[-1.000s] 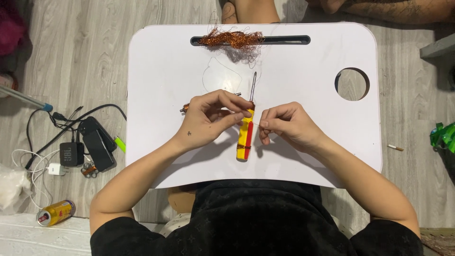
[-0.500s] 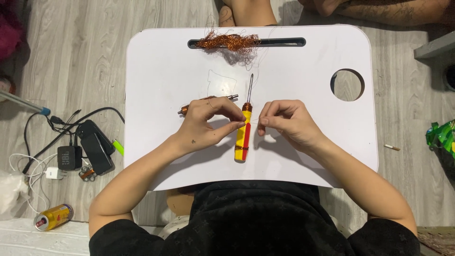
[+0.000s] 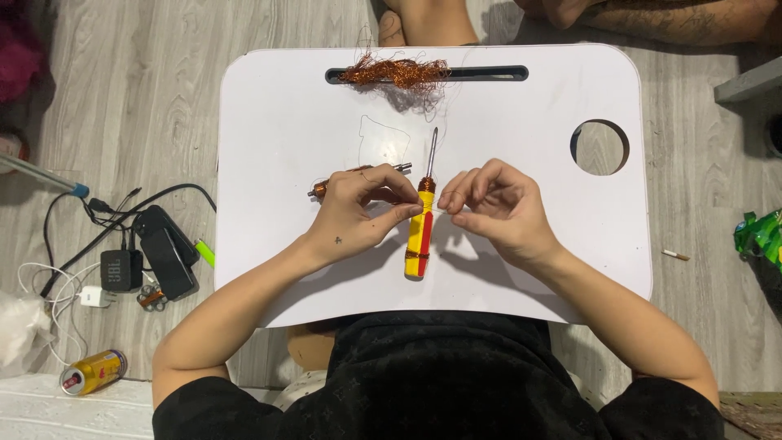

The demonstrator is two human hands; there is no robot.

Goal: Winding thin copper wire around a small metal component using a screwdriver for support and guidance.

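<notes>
1. The screwdriver (image 3: 420, 232) lies flat near the middle of the white counter (image 3: 277, 269), right between the two hands, touching or nearly touching both.
2. Its long axis runs toward and away from the person: the metal shaft points away, toward the slot (image 3: 489, 73) at the far edge, and the yellow-and-red handle points back at the body. Copper wire is wound round the handle at its top and near its butt.
3. The left hand (image 3: 358, 212) is pinched, thumb and fingertips closed at the top of the handle — it looks to grip the handle or the wire there.
4. The right hand (image 3: 493, 208) is pinched too, fingertips just beside the same spot, seemingly on a fine wire strand; the strand is too thin to be sure.
5. Both hands sit about equally near the handle's top.
6. A second tool (image 3: 358, 175) lies crosswise behind the left hand; a wire tangle (image 3: 395, 73) rests over the slot.
</notes>
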